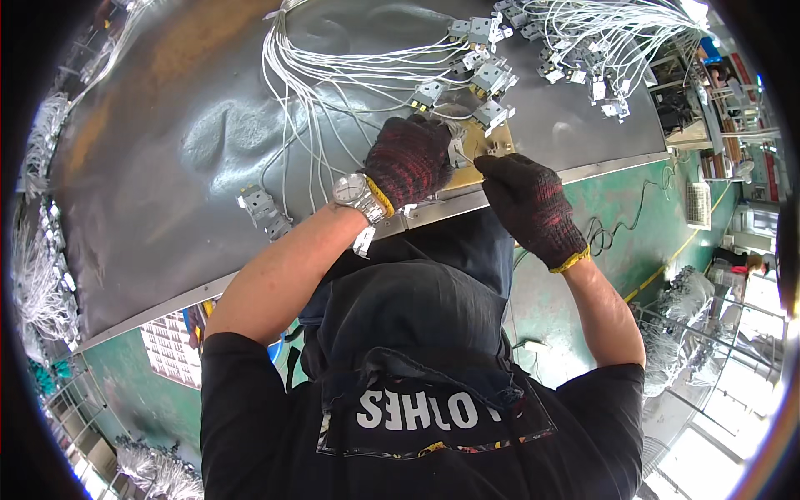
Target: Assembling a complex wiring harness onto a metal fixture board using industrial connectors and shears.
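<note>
My left hand (410, 161), in a dark red and black knit glove, is closed at the table's near edge. Its fingertips are turned away, and what they grip is hidden. My right hand (529, 200), gloved alike, has thumb and fingers pinched together beside a brass-coloured plate (502, 137); anything in the pinch is too small to make out. Small grey metal parts (493, 79) on white wires (350, 67) lie just beyond both hands. One such part (492, 115) rests by the plate, between the hands and the pile. Two more grey parts (265, 212) lie left of my left wrist.
The metal-topped table (150, 192) has a raised near edge. Another bundle of white wires (617, 33) with grey parts lies at the far right. A black cable (621, 229) runs over the green floor, near a white crate (698, 206). Another white crate (171, 346) stands below the table at left.
</note>
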The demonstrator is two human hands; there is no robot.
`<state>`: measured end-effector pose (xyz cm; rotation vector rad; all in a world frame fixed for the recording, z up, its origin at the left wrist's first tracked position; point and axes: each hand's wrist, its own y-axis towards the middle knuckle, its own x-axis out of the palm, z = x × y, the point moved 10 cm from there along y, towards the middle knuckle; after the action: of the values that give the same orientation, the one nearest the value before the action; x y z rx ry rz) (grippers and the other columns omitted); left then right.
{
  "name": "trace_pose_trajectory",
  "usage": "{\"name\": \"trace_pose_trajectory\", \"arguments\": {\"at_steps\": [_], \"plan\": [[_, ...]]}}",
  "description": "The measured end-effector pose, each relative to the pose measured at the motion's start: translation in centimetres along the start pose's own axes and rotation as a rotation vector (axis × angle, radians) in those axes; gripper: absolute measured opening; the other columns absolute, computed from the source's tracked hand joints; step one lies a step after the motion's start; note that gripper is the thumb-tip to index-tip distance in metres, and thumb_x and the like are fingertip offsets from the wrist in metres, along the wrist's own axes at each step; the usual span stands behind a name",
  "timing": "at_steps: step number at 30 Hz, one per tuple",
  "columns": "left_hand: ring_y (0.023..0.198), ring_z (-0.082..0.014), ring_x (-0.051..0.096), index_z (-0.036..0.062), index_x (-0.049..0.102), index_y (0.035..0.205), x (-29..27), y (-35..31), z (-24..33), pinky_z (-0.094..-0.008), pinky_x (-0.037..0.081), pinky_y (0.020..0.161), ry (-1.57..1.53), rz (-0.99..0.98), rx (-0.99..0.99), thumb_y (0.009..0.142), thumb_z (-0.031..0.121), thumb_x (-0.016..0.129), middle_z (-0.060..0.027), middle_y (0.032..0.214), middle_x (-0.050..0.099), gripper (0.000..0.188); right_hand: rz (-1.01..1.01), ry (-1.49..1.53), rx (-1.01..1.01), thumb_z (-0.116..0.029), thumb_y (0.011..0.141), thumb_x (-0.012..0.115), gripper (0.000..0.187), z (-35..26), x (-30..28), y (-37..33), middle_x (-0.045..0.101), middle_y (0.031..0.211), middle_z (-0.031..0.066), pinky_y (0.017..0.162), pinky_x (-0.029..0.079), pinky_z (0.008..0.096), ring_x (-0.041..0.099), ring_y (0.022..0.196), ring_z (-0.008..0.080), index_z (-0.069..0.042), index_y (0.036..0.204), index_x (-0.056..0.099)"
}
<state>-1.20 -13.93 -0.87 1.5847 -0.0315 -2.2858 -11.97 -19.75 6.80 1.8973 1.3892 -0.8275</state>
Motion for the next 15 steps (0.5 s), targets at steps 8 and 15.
{"name": "trace_pose_trajectory", "arguments": {"at_steps": [8, 15], "plan": [[0.095, -0.0351, 0.067, 0.0055, 0.067, 0.104, 0.5, 1.0, -0.1, -0.0485, 0.052, 0.080, 0.017, -0.087, -0.055, 0.080, 0.037, 0.075, -0.0154, 0.096, 0.071, 0.040, 0.039, -0.163, 0.089, -0.006, 0.092, 0.064, 0.022, -0.9, 0.4, 0.2, 0.072, 0.103, 0.0205, 0.084, 0.057, 0.0422, 0.071, 0.095, 0.0380, -0.001, 0.111, 0.072], [0.092, -0.0352, 0.069, 0.0058, 0.066, 0.102, 0.5, 1.2, -0.5, -0.0481, 0.054, 0.079, 0.026, -0.139, -0.116, 0.080, 0.037, 0.074, -0.0159, 0.094, 0.072, 0.039, 0.094, -0.092, 0.049, -0.007, 0.093, 0.063, 0.021, -0.6, 0.4, 0.6, 0.073, 0.104, 0.0218, 0.087, 0.056, 0.0429, 0.070, 0.098, 0.0390, -0.001, 0.110, 0.072]]}}
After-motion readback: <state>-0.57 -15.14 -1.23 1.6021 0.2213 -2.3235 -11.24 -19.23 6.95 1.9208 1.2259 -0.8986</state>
